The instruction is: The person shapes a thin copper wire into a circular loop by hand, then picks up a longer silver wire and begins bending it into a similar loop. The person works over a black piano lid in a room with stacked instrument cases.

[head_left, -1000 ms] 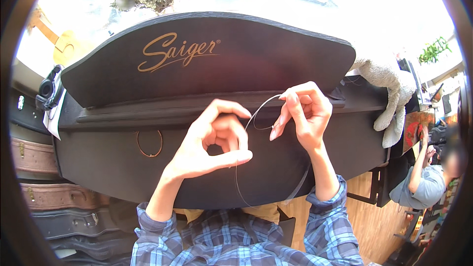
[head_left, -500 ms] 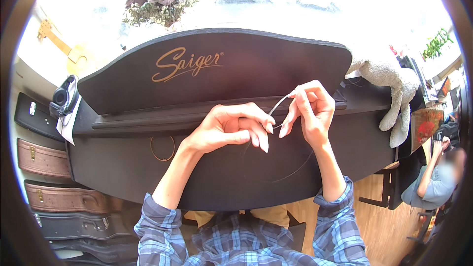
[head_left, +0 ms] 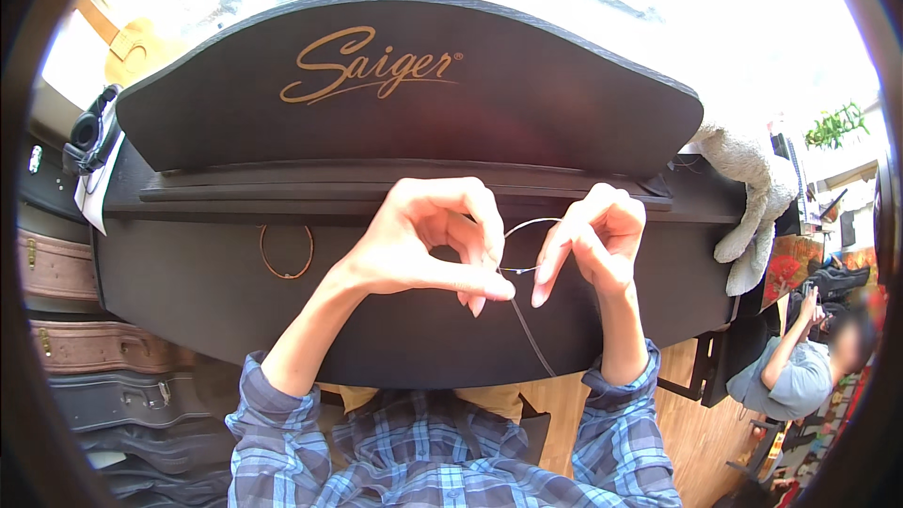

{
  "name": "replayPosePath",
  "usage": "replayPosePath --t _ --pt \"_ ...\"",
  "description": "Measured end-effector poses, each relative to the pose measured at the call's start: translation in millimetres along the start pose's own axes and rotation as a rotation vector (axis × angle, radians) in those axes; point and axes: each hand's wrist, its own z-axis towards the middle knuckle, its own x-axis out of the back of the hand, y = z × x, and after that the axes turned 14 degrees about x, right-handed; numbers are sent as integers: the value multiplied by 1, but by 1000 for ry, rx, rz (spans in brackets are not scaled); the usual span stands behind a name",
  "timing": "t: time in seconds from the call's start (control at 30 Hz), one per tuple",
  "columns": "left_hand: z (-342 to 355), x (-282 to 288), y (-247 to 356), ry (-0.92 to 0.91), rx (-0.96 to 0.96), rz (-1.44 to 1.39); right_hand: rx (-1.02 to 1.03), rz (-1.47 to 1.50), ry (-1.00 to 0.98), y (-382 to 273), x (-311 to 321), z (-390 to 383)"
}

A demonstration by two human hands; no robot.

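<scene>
In front of me, a thin silvery string (head_left: 531, 221) is curved into a small loop between my hands. My left hand (head_left: 414, 240) pinches it between thumb and fingertips. My right hand (head_left: 602, 240) grips the opposite side of the loop, its fingers bent together. A tiny shiny spot shows on the lower strand between the hands. From the left fingertips the string's loose tail hangs toward the front edge of the black desk (head_left: 188, 263). A thin copper-coloured ring (head_left: 312, 254) lies on the desk, left of my left forearm.
A curved black panel (head_left: 564, 94) with gold lettering rises at the back. Headphones (head_left: 87, 132) sit at the far left, above brown and black instrument cases (head_left: 103, 343). A grey plush toy (head_left: 748, 188) drapes over the right end. A seated person (head_left: 790, 376) is farther right.
The view has shifted, so the panel appears larger and higher. My left thumb has closed toward the fingertips on the string, and its tail now hangs downward.
</scene>
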Motion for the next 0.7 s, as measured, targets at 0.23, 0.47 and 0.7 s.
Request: replayPosePath --t 0.23,0.47,0.7 --pt "-1 -18 10 451 58 126 -10 -43 -76 2 1 0" --pt "-2 -19 8 596 -100 343 -20 -10 -196 3 2 2" --pt "1 -24 5 659 -151 364 -125 -203 -176 5 -1 0"
